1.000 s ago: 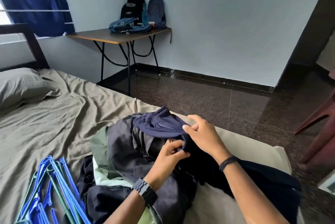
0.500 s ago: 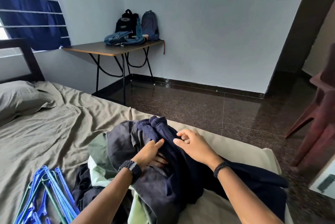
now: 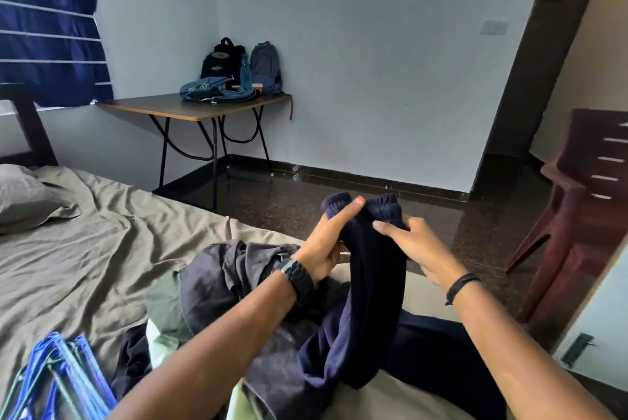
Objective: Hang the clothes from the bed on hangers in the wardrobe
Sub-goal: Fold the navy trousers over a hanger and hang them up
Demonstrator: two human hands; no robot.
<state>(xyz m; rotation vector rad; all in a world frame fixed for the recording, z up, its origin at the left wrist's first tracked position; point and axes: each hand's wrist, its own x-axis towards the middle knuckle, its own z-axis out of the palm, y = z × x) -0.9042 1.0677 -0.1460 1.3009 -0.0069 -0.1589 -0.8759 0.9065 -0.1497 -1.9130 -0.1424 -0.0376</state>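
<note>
A navy garment with an elastic band (image 3: 368, 270) is lifted above the pile of clothes (image 3: 231, 283) on the bed (image 3: 85, 249). My left hand (image 3: 326, 243) grips its band from the left, thumb up against the cloth. My right hand (image 3: 414, 246) holds the same band from the right, fingers curled into the fabric. The rest of the garment hangs down onto the pile, which also holds grey, pale green and black pieces. A bundle of blue and green hangers (image 3: 57, 382) lies at the lower left of the bed. No wardrobe shows.
A pillow (image 3: 23, 198) lies at the bed's head. A folding table (image 3: 190, 108) with backpacks (image 3: 238, 66) stands against the far wall. A dark red plastic chair (image 3: 577, 209) is on the right by a doorway (image 3: 557, 56). Dark tiled floor lies between.
Both hands have raised the navy garment's band up off the pile; before they were pressing and sorting low on the heap. The camera has tilted up.
</note>
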